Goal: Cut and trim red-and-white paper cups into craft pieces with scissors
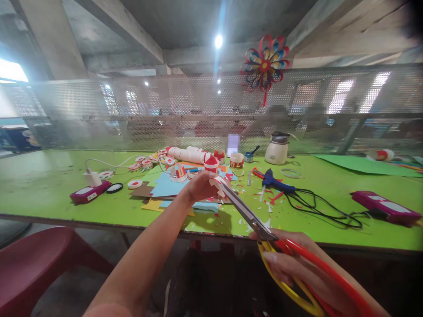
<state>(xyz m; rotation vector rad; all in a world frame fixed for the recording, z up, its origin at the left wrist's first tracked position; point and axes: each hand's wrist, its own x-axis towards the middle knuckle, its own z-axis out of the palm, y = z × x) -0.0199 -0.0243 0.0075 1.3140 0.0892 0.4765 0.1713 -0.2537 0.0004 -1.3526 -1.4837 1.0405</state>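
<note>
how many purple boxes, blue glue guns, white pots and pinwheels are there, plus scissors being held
purple boxes: 2
blue glue gun: 1
white pot: 1
pinwheel: 1
scissors, held: 1
total: 6

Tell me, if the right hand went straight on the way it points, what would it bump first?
Probably the red-and-white paper piece pinched in the left hand: the right hand aims its scissors up-left, and the blade tips seem to touch that paper.
</note>
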